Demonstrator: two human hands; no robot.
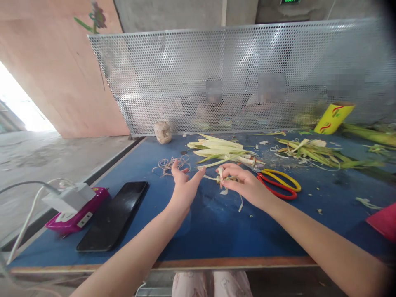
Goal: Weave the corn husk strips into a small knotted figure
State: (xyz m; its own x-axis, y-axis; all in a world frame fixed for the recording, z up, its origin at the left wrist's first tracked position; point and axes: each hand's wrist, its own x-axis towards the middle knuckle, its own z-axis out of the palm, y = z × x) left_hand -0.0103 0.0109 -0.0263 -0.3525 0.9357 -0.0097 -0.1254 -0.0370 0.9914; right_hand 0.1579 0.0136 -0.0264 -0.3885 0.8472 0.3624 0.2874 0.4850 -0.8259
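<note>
My right hand (pixel 246 185) pinches a small knotted piece of pale corn husk (pixel 220 179) just above the blue table. Thin strips dangle from the piece, one of them pointing towards my left hand (pixel 182 185). That hand hovers to the left with thumb and fingers apart, and nothing shows between them. Just past its fingertips lies a loose tangle of thin string (pixel 167 166). Behind both hands is a pile of pale green corn husks (pixel 216 148). Scissors (pixel 278 183) with one red and one yellow handle lie right of my right hand.
At left are a black phone (pixel 116 216) and a purple power strip (pixel 77 214) with a white plug and cables. A wrapped roll of twine (pixel 162 132), more husks (pixel 312 150) and a yellow tube (pixel 334 118) stand or lie farther back. A perforated metal screen (pixel 185 62) borders the table (pixel 198 235).
</note>
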